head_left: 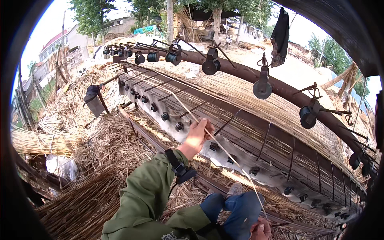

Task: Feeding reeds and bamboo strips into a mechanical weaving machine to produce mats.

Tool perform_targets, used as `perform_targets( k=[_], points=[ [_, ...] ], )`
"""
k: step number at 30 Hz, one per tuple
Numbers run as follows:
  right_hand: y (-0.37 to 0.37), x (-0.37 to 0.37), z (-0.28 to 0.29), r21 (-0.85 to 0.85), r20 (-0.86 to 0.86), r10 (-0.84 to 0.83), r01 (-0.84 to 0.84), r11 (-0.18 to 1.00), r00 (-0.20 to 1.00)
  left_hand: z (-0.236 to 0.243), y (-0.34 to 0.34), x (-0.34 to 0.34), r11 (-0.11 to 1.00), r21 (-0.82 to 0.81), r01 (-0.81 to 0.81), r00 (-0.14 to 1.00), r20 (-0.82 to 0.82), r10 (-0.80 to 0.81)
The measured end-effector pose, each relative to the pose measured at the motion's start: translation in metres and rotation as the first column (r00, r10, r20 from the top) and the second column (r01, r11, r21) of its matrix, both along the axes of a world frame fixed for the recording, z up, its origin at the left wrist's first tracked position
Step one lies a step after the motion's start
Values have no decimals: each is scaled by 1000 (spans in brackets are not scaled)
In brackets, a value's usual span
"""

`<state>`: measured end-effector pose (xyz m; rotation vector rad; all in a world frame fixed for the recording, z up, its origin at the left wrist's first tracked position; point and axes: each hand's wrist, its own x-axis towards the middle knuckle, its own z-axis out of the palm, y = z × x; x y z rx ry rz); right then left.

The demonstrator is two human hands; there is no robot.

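Daylit trees (94,18), seemingly a red-roofed building (54,47).

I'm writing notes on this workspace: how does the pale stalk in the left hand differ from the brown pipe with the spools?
The stalk is pale straw-coloured, while the pipe is dark brown. The stalk is thin; the pipe is much thicker. The stalk is held in the left hand, whereas the pipe has spools hanging along it. Both are long and narrow.

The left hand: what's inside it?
A long pale stalk passes through the left hand, showing on both sides. The stretch within its grip is covered, so I can't see it.
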<state>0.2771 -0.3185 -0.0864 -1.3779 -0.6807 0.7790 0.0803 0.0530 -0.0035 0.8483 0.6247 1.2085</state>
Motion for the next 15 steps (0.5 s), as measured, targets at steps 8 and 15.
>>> perform_targets(
  k=[8,15],
  points=[
    [51,-11,31,149,-253,-51,91,985,966,-33,-137,43,793,-98,601,793,192,-578],
    [15,18,42,234,105,-341,310,921,934,-22,-148,72,622,-48,782,603,310,-735]
  ],
)
